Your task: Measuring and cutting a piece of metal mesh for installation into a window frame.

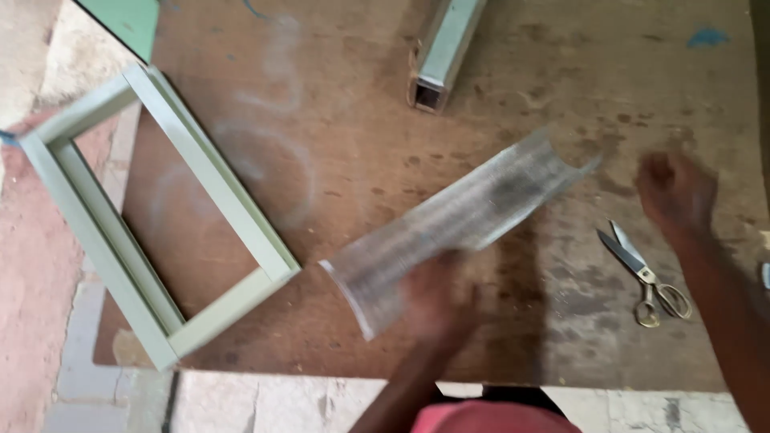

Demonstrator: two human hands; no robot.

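Observation:
A curled sheet of fine grey wire mesh (473,212) lies slantwise over the brown wooden board (345,120). My left hand (437,301), blurred by motion, holds the sheet's near edge. My right hand (674,192) hovers to the right of the mesh with nothing in it; it is too blurred to show its fingers clearly. Just below that hand a pair of scissors (646,273) with brass-coloured handles lies on the board.
A pale green rectangular frame (200,172) rests at the left, half over the board's edge. A pale green square tube (445,48) lies at the top centre. Reddish floor and pale paving stones show at the left and bottom.

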